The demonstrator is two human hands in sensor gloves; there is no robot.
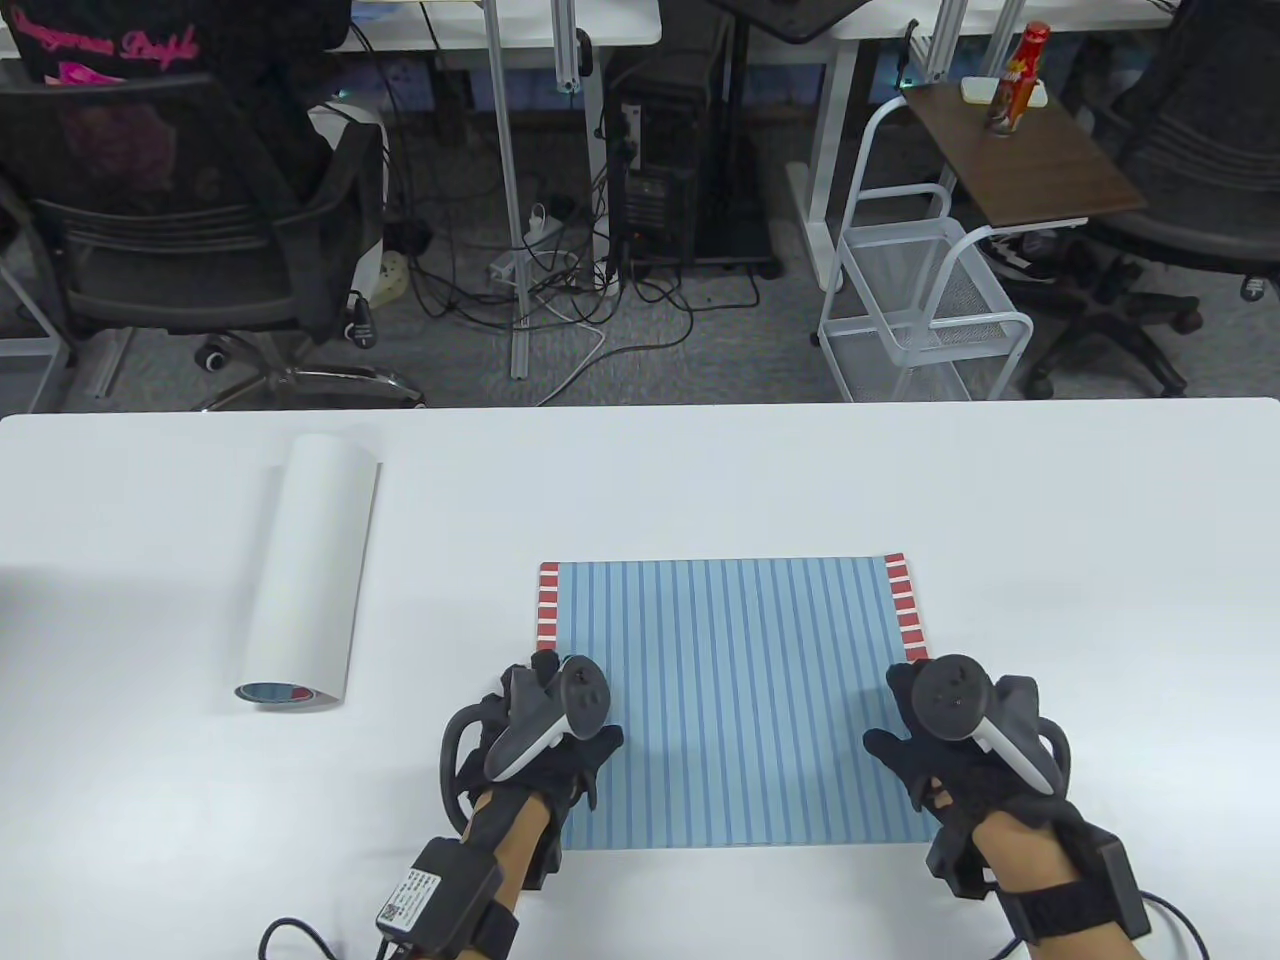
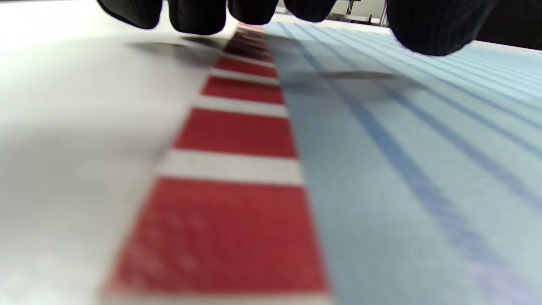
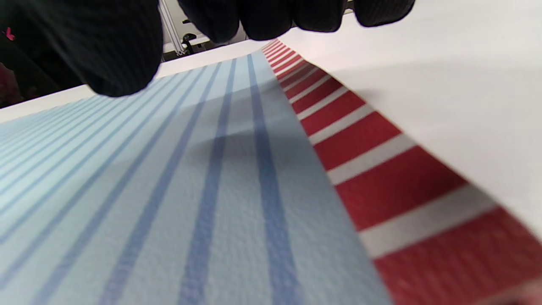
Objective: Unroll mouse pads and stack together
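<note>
Table view: the striped mouse pad [image 1: 735, 700] lies flat at the table's [image 1: 640, 480] near middle, left hand [image 1: 545, 735] and right hand [image 1: 960, 745] resting on its side edges, seemingly to stop curl-back; a rolled mouse pad [image 1: 305, 575] waits well apart, left. Left wrist view: fingertips [image 2: 194, 17] hover spread above the red-blocked border. Right wrist view: fingertips [image 3: 266, 19] likewise, pinching nothing.
</note>
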